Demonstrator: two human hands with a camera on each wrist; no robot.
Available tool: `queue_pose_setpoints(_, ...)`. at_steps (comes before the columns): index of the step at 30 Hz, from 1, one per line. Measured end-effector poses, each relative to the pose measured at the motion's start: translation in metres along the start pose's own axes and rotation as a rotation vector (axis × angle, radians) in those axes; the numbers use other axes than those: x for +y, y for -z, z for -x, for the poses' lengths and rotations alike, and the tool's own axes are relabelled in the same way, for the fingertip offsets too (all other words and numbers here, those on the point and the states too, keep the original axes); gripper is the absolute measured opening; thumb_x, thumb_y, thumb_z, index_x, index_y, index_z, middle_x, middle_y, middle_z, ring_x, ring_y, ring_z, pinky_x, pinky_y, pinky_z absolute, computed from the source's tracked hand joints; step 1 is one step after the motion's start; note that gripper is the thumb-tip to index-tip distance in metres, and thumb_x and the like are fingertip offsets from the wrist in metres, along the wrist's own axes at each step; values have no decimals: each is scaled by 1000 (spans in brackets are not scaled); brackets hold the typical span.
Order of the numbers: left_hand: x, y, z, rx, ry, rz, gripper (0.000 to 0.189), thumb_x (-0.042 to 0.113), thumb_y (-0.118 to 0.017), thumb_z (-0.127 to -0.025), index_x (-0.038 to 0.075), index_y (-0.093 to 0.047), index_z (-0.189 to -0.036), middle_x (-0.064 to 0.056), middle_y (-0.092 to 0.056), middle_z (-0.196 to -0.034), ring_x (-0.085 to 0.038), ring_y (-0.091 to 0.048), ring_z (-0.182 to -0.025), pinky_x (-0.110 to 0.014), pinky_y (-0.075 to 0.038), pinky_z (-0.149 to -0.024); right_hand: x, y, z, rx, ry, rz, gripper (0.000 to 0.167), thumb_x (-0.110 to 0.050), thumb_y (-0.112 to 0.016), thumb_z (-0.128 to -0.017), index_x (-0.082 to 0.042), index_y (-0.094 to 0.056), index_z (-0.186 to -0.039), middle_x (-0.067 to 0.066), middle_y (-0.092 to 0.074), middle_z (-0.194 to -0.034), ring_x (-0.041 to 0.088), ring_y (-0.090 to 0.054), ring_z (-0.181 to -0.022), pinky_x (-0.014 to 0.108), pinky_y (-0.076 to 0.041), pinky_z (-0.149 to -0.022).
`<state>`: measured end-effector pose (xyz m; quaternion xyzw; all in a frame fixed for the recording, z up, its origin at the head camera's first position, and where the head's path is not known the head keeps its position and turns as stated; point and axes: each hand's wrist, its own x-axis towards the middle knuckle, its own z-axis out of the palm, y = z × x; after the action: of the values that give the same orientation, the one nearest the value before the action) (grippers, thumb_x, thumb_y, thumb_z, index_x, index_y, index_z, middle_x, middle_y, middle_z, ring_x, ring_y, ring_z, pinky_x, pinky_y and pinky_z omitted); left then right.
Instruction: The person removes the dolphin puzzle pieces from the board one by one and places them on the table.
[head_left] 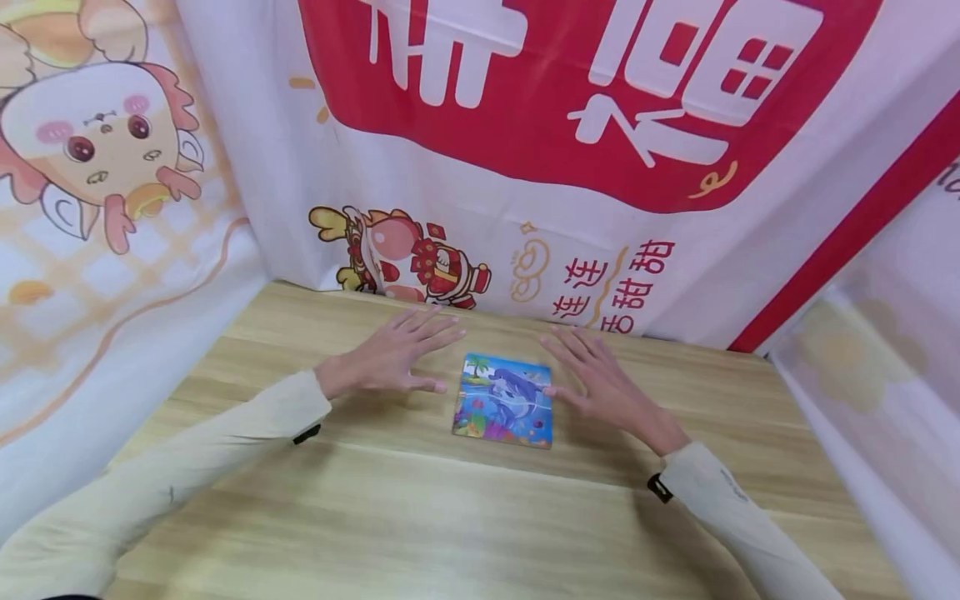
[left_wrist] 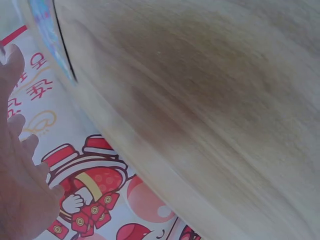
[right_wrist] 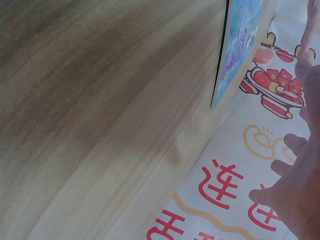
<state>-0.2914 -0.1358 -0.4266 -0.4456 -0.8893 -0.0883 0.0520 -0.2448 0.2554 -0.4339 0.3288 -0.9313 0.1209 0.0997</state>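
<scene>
A flat square picture puzzle [head_left: 504,404], showing a dolphin in blue water, lies on the wooden table between the two hands. To its left hovers my left hand [head_left: 397,350], fingers spread and straight, holding nothing. On the other side is my right hand [head_left: 600,379], also spread, its thumb tip overlapping the picture's right edge in the head view; I cannot tell whether it touches. In the left wrist view, part of the puzzle [left_wrist: 47,32] shows at the top left beyond the left hand [left_wrist: 22,175]. The right wrist view has the puzzle [right_wrist: 241,40] near the right hand [right_wrist: 300,185].
The wooden table [head_left: 450,525] runs up to a white cloth backdrop [head_left: 262,150] with a large red printed patch and cartoon figures. More printed cloth hangs on the left and right sides. Dark straps show at both sleeve cuffs.
</scene>
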Motion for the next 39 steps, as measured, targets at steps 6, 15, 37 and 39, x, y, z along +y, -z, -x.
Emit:
queue_pose_setpoints(6, -3, -2, 2, 15, -3, 2, 90, 59, -70, -94, 17, -33, -165, -8, -23, -173, -38, -11, -161, -63, -9, -132, -4, 0, -2, 19, 12, -6, 78, -47, -69, -100, -17, -36, -164, 10, -26, -172, 39, -20, -158, 70, -19, -128)
queue_pose_setpoints(15, -11, -6, 1, -40, 84, 15, 95, 63, -64, -97, 20, -20, -169, -12, -14, -175, -37, -4, -162, -63, -9, -133, -6, 2, -14, -28, -5, 5, 82, -46, -71, -98, -12, -35, -164, 16, -20, -173, 39, -19, -158, 66, -19, -130)
queue_pose_setpoints(37, 10, -6, -37, -108, 640, 1180, 74, 41, -59, -107, 4, -28, -164, -31, -48, -154, -43, -62, -128, -44, -67, -91, -37, -24, -66, -211, -129, -235, 73, -38, -79, -95, -12, -47, -156, 13, -47, -150, 30, -46, -138, 52, -48, -118)
queue_pose_setpoints(39, 11, -5, -40, -163, 691, 1270, 71, 39, -56, -109, 1, -29, -162, -32, -49, -152, -43, -62, -128, -45, -66, -91, -37, -28, -70, -223, -149, -274, 71, -37, -79, -95, -11, -49, -154, 14, -49, -148, 30, -48, -135, 52, -49, -116)
